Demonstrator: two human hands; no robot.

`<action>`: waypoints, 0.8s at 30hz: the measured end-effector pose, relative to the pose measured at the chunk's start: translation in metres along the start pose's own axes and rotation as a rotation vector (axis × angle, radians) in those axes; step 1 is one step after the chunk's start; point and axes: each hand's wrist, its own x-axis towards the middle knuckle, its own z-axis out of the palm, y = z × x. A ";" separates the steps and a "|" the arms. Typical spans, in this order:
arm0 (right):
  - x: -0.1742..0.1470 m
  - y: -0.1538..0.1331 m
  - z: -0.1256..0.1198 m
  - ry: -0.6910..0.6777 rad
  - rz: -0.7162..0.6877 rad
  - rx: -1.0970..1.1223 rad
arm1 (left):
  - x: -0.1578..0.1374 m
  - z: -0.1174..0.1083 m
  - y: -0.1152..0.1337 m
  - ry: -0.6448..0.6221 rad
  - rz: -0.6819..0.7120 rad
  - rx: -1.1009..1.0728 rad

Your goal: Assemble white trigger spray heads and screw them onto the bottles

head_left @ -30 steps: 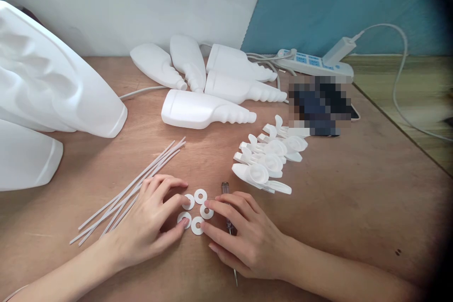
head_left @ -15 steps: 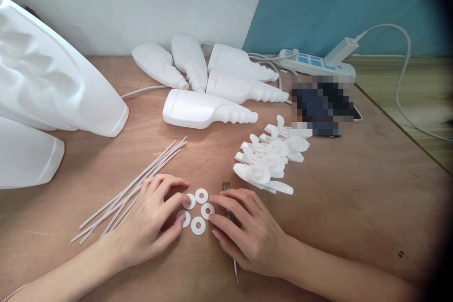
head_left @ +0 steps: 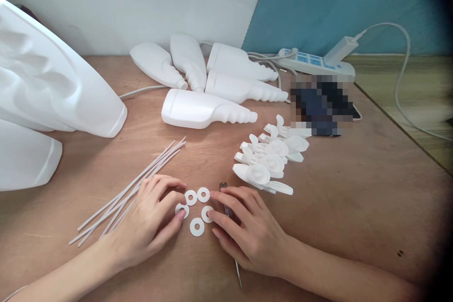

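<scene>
Several flat white ring washers lie in a loose circle on the wooden table between my hands. My left hand [head_left: 152, 214] rests with fingers apart, its thumb and index fingertip at the left washer [head_left: 182, 211]. On the other side, my right hand [head_left: 247, 229] is spread, with a fingertip on the right washer [head_left: 206, 214] and another finger at the edge of the top washer [head_left: 203, 195]. The front washer [head_left: 197, 227] lies untouched. Under my right hand is a screwdriver [head_left: 228, 210] with a clear handle, partly covered by the fingers. Thin white tubes [head_left: 130, 193] lie beside my left hand.
White bottles [head_left: 207, 108] lie at the back, and larger ones [head_left: 88, 99] stand at the left. White plastic trigger-like parts [head_left: 271, 160] are piled right of centre. Behind the blurred dark objects [head_left: 318, 104] is a power strip [head_left: 314, 63] with a cable.
The washers have shifted slightly within their circle: the left one went up and left, the right one slid a little down. The screwdriver has turned slightly. Both hands stay nearly in place.
</scene>
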 end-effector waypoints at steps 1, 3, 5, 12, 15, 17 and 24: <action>0.000 0.000 0.000 0.000 0.003 0.002 | 0.000 0.000 0.000 0.014 0.005 -0.004; -0.001 0.000 0.000 -0.005 0.000 0.007 | 0.000 -0.001 0.001 0.033 0.013 -0.007; -0.002 0.001 0.001 -0.023 -0.021 0.012 | 0.000 -0.002 0.001 0.052 0.028 -0.011; 0.000 0.002 0.001 -0.152 -0.069 0.041 | -0.001 -0.002 0.000 0.056 0.129 -0.019; 0.000 0.003 0.000 -0.174 -0.062 0.032 | -0.001 -0.001 -0.001 0.054 0.140 -0.017; 0.000 0.003 0.000 -0.170 -0.052 0.022 | -0.001 -0.001 -0.001 0.070 0.142 -0.020; 0.000 0.002 -0.002 -0.111 -0.020 -0.012 | -0.002 -0.001 -0.002 0.088 0.171 -0.011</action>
